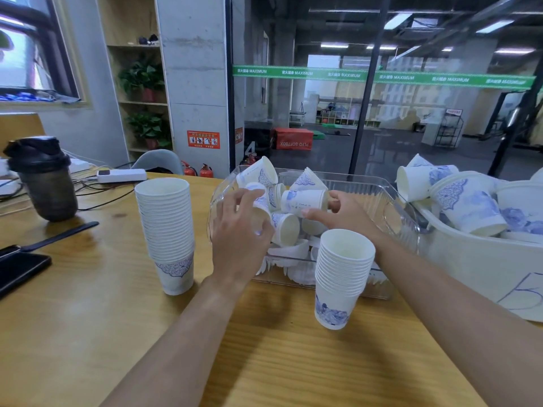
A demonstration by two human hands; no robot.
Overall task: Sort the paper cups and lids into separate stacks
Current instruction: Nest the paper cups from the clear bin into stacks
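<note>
A clear plastic bin (390,201) on the wooden table holds several loose white paper cups with blue prints and white lids (293,251) at its bottom. My left hand (238,230) reaches into the bin, its fingers curled around a cup (260,208) lying there. My right hand (343,214) grips a sideways cup (302,201) between thumb and fingers. A tall stack of nested cups (167,230) stands left of the bin. A shorter cup stack (340,274) stands in front of the bin, under my right forearm.
A white tub (476,268) with more cups sits at the right edge. A dark shaker bottle (44,177), a power strip (122,175) with cables, a black phone (20,271) and a dark strap (58,236) lie on the left of the table.
</note>
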